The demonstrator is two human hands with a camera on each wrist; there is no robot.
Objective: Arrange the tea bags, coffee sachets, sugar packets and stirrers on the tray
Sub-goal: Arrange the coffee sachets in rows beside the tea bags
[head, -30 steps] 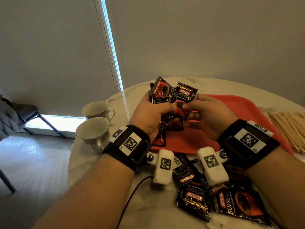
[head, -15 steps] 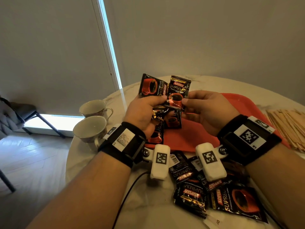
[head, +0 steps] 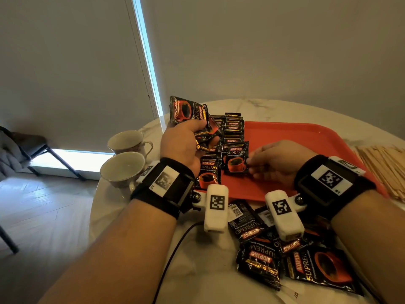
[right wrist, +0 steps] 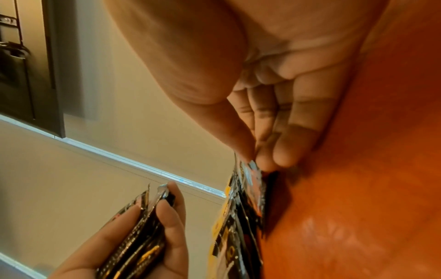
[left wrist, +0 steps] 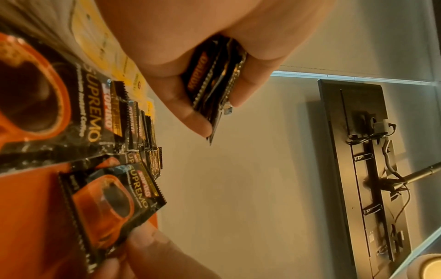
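Left hand [head: 183,145] grips a fanned bunch of sachets [head: 192,119] above the tray [head: 306,137], likely as a supply. Right hand [head: 278,161] pinches one sachet [head: 235,160] by its edge, laying it at the near end of an overlapping row. Two cups [head: 122,170] left; stirrers [head: 385,170] right, uncountable. Loose sachets [head: 291,257] in front: about six.

Two teacups [head: 126,159] stand close together on the white marble table [head: 274,108] at middle left. A dark chair [head: 26,148] sits on the wooden floor [head: 39,211] at far left.
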